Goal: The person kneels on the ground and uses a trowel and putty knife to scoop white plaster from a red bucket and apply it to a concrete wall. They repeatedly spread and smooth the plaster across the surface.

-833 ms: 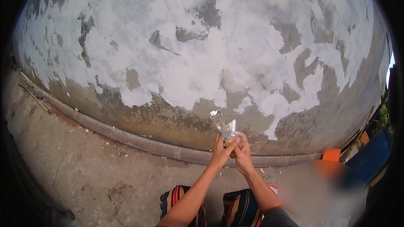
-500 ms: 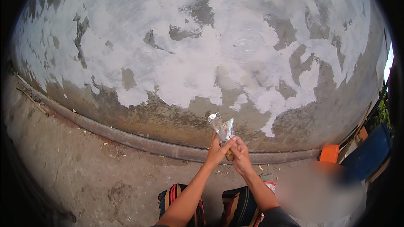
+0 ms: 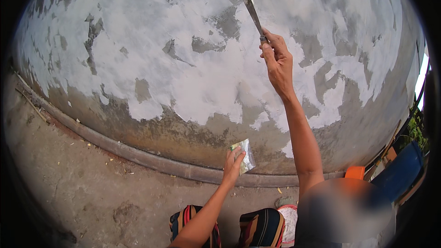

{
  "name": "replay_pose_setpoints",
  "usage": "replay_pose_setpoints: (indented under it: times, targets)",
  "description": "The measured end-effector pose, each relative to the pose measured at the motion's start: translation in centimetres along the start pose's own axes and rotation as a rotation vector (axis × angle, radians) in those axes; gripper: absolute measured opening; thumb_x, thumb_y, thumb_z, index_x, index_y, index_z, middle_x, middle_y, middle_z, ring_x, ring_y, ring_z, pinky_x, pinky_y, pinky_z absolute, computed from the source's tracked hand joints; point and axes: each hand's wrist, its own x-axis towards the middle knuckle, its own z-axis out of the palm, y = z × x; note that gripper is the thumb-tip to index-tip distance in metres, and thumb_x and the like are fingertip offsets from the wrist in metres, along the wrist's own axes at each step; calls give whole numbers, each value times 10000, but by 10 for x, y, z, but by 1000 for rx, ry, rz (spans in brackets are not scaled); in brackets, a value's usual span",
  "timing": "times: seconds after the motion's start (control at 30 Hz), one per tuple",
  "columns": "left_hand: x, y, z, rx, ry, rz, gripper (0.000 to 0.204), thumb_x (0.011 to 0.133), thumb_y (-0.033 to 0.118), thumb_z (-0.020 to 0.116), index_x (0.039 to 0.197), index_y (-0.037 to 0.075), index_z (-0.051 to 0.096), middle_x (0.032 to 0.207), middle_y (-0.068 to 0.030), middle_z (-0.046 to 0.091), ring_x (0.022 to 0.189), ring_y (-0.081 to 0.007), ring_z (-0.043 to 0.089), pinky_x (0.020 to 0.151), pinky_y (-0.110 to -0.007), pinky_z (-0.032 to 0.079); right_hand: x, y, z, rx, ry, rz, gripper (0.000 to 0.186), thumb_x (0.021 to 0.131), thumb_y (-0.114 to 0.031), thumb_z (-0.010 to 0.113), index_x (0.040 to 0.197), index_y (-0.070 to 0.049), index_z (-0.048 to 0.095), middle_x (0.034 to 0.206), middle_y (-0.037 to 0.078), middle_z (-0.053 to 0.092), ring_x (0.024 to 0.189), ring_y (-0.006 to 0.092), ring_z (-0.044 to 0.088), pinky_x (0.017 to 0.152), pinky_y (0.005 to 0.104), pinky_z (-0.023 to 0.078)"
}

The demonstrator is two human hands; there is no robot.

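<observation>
My right hand (image 3: 278,59) is raised against the upper middle of the wall, closed around the handle of a putty knife (image 3: 254,14). Its narrow metal blade points up and to the left, seen nearly edge-on; whether it touches the wall I cannot tell. Low down near the wall's base, my left hand (image 3: 233,164) grips a flat silvery plate (image 3: 248,158) with a yellowish patch at its upper edge. The wall (image 3: 133,133) is grey and curved in this view, with uneven white putty (image 3: 197,87) spread over much of it and bare grey patches between.
A raised ledge (image 3: 156,161) runs along the wall's foot above a dirt floor (image 3: 101,193). By my right knee stands a round container (image 3: 289,220) of white material with a reddish rim. At the right are an orange object (image 3: 354,172) and a blue barrel-like container (image 3: 398,172).
My hands have parted. The right one has swung up the wall with the putty knife, while the left stays low with the plate. Both were together near the wall's base before.
</observation>
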Motion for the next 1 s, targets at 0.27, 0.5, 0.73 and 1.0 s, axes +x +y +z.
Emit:
replay_pose_setpoints:
  times: [0.27, 0.5, 0.73, 1.0]
  targets:
    - [4, -3, -10, -56, -28, -2, 570, 868, 380, 624, 1297, 16, 535, 1384, -198, 403, 1354, -311, 312, 1092, -367, 242, 57, 23, 39, -727, 109, -541, 486, 774, 95, 580, 1220, -93, 628, 1064, 119, 548, 859, 264, 543, 711, 354, 497]
    - [2, -3, -11, 35, 0, 33, 521, 851, 324, 655, 1251, 3, 563, 1294, -173, 481, 1283, -302, 411, 1059, -351, 296, 67, 40, 52, -878, 137, -597, 527, 721, 128, 583, 1206, -71, 629, 1091, 143, 540, 884, 304, 531, 724, 375, 502]
    - [4, -10, -12, 37, -14, 81, 551, 830, 346, 680, 1245, 2, 564, 1225, -141, 527, 1187, -286, 503, 993, -348, 374, 52, 32, 51, -976, 60, -462, 507, 705, 139, 575, 1182, -25, 627, 1050, 165, 530, 875, 300, 521, 700, 366, 508]
    - [9, -7, -21, -118, 22, 54, 538, 886, 364, 610, 1273, -4, 542, 1287, -156, 493, 1232, -290, 463, 1036, -338, 327, 19, -83, 14, -923, -123, -279, 367, 790, 60, 592, 1122, -76, 668, 995, 118, 570, 899, 261, 576, 723, 364, 494]
